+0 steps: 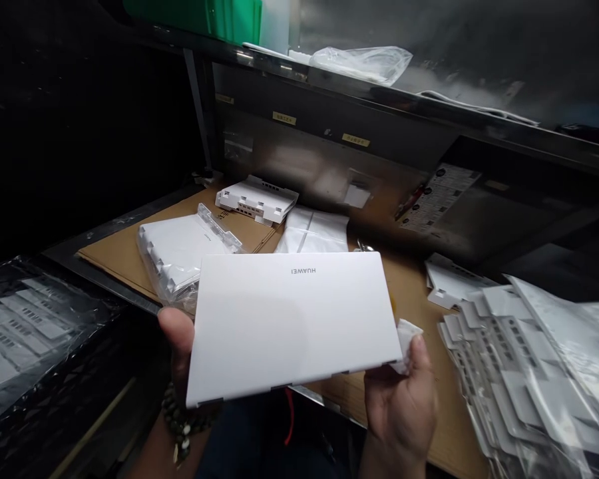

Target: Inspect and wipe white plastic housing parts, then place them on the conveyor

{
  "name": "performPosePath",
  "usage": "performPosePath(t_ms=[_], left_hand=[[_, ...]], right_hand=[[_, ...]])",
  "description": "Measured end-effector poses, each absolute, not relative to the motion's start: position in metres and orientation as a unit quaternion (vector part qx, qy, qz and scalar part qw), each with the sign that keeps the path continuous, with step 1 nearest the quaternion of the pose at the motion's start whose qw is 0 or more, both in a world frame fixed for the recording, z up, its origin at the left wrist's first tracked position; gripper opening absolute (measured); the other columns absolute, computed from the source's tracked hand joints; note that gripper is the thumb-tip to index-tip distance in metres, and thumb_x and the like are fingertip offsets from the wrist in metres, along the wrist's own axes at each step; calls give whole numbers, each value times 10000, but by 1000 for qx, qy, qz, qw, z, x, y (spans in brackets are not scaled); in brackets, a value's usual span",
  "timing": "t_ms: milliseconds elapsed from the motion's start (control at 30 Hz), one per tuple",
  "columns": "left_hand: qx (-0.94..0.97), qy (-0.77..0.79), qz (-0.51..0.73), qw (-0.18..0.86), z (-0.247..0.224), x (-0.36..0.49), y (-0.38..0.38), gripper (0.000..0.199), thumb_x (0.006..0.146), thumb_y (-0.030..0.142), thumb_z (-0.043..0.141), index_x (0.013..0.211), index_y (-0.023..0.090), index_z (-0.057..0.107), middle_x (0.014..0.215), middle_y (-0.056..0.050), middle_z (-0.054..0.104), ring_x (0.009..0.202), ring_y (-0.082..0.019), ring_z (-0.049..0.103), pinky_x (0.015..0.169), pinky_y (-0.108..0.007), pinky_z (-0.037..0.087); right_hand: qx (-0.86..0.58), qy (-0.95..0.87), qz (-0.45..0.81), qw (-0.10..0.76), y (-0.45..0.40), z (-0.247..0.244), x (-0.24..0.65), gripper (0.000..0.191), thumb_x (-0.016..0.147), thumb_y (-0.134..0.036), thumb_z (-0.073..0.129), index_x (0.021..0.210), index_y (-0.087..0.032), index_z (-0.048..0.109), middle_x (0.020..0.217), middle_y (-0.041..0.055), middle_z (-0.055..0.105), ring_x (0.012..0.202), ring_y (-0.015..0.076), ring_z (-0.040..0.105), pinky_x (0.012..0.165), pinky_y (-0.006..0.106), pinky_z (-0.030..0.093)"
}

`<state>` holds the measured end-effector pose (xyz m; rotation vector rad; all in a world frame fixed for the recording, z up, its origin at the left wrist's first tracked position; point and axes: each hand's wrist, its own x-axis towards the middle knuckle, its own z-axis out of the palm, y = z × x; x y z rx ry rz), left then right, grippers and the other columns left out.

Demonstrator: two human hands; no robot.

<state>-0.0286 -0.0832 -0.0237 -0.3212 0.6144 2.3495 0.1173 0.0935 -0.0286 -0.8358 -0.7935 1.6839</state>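
Observation:
A flat white plastic cover marked HUAWEI, its lettering upside down to me, is held up in front of me, tilted slightly. My left hand grips its left edge, thumb at the side and fingers hidden beneath. At the lower right corner my right hand is closed on a crumpled white wiping cloth, pressed against the cover; its other fingers go under it. Behind the cover lie a similar cover in a clear bag and another white cover with slotted edges.
The bench carries brown cardboard. Bagged white covers are stacked on the right, near a loose cover. At lower left is a black crate with bagged white parts. A shelf overhangs the back, holding a green bin.

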Motion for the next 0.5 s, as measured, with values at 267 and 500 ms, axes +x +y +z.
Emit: performPosePath(t_ms=[267,500], left_hand=[[-72,268,901,332,-56,-37,-87,665,809,788,634,1357,412,632,848,105,827,705,-185,791,746,-242,622],[-6,478,751,456,-44,-57,-80,881,540,591,944,1313,258,687,1184,-96,792,1166,-420,699,993,-544,586]], right_hand=[[-356,-280,723,522,90,-33,115,295,892,-487,720,997,-212,693,934,-5,719,831,142,686,659,226,582],[-343,-295,692,562,94,-42,124,295,855,-484,751,960,-223,663,775,-53,665,634,98,607,579,202,530]])
